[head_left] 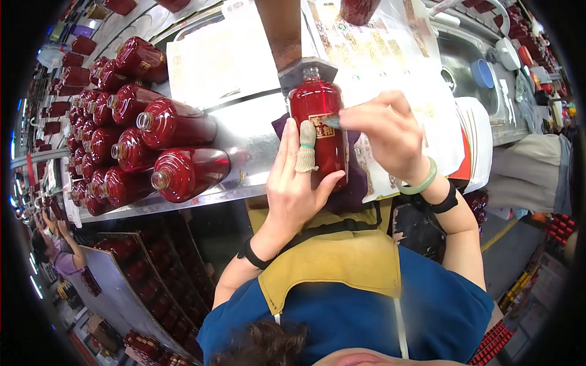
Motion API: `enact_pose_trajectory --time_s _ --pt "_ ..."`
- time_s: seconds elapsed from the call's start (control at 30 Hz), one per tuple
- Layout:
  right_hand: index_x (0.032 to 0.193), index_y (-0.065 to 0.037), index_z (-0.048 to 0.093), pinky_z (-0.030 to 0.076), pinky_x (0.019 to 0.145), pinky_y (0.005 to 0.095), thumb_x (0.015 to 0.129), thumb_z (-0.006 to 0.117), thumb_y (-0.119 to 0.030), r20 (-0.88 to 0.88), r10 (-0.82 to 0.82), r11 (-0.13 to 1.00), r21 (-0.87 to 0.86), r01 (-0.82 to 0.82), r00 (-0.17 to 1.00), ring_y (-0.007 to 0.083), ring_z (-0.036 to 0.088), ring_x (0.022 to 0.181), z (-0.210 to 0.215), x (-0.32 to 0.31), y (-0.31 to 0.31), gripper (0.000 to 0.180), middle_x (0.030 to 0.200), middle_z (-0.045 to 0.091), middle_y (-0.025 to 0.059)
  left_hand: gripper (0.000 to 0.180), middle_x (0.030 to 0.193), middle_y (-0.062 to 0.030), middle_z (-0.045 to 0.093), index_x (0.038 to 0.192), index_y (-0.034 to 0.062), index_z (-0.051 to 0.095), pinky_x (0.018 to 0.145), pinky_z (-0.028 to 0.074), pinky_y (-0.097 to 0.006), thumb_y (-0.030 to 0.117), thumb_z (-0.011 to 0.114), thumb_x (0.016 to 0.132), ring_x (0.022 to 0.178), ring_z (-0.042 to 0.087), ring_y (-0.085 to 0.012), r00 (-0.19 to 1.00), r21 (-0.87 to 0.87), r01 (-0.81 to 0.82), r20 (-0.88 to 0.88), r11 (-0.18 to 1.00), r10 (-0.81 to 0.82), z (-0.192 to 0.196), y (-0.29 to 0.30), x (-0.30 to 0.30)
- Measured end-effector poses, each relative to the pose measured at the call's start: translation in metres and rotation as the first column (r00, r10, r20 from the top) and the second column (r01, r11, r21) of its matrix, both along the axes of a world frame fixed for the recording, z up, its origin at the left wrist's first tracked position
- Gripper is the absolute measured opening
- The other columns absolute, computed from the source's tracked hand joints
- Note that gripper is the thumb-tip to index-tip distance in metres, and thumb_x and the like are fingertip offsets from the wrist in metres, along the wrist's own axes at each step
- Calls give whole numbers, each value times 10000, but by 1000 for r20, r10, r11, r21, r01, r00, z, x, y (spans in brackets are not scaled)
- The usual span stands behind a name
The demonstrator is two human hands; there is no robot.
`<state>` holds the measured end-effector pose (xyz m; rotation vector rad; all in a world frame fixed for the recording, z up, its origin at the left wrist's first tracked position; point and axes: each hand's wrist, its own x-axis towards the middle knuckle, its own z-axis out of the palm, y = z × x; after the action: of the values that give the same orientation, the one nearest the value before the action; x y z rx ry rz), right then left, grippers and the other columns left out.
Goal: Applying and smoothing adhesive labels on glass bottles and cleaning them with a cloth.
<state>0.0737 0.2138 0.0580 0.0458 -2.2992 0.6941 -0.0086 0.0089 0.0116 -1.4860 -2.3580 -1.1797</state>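
Observation:
A dark red glass bottle [330,155] with a clear neck and a gold-framed label [323,126] lies on a purple cloth [356,177] at the bench edge. My left hand [297,189] steadies it, fingers along its left side and thumb across its lower end. One left finger wears a pale knitted cover [307,146] bound with a green band. With its fingertips closed, my right hand [387,131] pinches a small grey-blue flat piece [331,121] against the label. The bottle's neck points away from me, next to a grey metal block [307,68].
Several red bottles [177,124] are grouped at the left of the metal bench [247,155]. Printed label sheets [378,52] lie behind and right, and a white sheet [221,58] at back left. A brown post [279,33] rises behind. Farther right is a sink with a blue bowl [481,73].

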Motion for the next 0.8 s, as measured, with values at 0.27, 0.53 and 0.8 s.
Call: enact_pose_trajectory --time_s 0.27,0.53,0.8 --pt "1063 -131 768 504 785 343 748 719 -97 111 246 940 217 -265 963 167 646 853 10 18 -3 321 1078 750 -1 876 1504 -368 452 1453 -122 487 1064 495 -483 516 721 900 1367 502 -507 992 80 61 103 995 -69 -8 -8 -4" --pt "939 -104 666 530 738 327 745 673 -170 188 321 853 369 -369 928 203 593 808 24 -15 -36 205 831 583 2 917 1482 -340 503 1466 -147 451 1100 451 -463 653 294 1046 1350 542 -463 945 161 -56 328 985 1 -13 -19 -12" --pt "946 -122 663 513 780 327 758 682 -197 50 271 742 625 -242 961 198 575 845 23 -48 -1 203 868 599 -3 947 1438 -328 547 1489 -152 411 1053 480 -454 670 278 1037 1311 579 -439 912 272 -106 410 956 -16 -25 -21 -15"
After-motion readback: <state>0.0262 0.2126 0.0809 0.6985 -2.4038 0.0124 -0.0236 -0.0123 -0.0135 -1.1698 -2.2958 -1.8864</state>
